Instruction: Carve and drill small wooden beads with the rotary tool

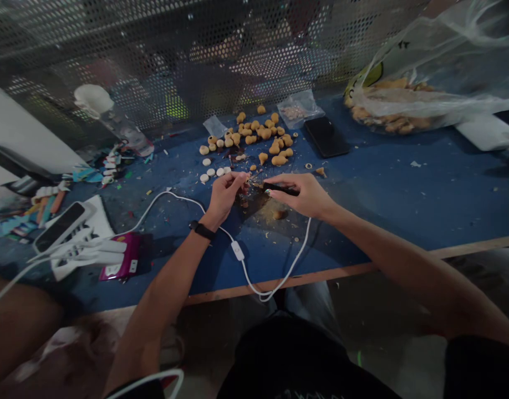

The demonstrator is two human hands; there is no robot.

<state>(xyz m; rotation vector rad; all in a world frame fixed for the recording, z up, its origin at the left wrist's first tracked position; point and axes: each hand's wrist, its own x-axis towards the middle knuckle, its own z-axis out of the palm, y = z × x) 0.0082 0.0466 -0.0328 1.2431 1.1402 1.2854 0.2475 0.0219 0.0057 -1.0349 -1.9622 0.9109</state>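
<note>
Nearby, a plastic bag (421,102) holds tan pieces (387,119); left hand (225,197) pinches something tiny (247,178), right hand (304,195) a black tool (281,189).

the tiny piece (248,178) pinched at the left hand's (225,195) fingertips is too small to tell, the black object (281,189) in the right hand (302,195) is partly hidden by its fingers, and the plastic bag (421,72) runs off the top right edge.

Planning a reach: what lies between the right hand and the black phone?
In the head view, the right hand and black phone have the blue bench between them, strewn with crumbs, a small ring and a tan lump.
</note>
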